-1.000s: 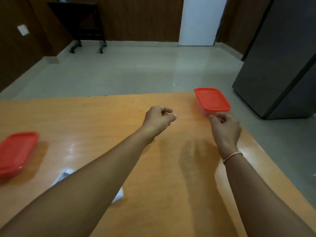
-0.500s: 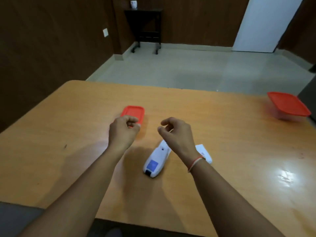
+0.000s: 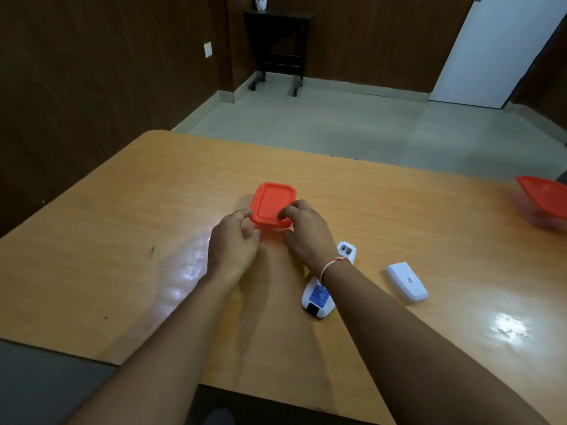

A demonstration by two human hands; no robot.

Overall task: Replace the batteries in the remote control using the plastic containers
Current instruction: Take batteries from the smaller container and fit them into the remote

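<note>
1. A small plastic container with a red lid (image 3: 272, 204) is sitting on the wooden table (image 3: 122, 216), out past the middle and a little toward the person's left.
2. The left hand (image 3: 233, 244) is touching the container's near left corner, its fingers (image 3: 245, 213) curled against the lid's edge and the thumb reaching toward the clear wall below.
3. The right hand (image 3: 308, 233) is gripping the near right corner, its fingers (image 3: 287, 211) bent down onto the lid's top and the thumb lying under the rim; a thread band is circling that wrist.
4. The white remote control (image 3: 319, 297) is lying back-up on the table just beside the right wrist, which is partly covering it; its open battery bay is showing at the far end and a blue label near the close end.
5. The remote's detached white battery cover (image 3: 406, 282) is lying near it, to the right and apart from it.
6. A second red-lidded container (image 3: 544, 199) is standing at the table's far right edge, well apart from both hands and partly cut off by the frame.
</note>
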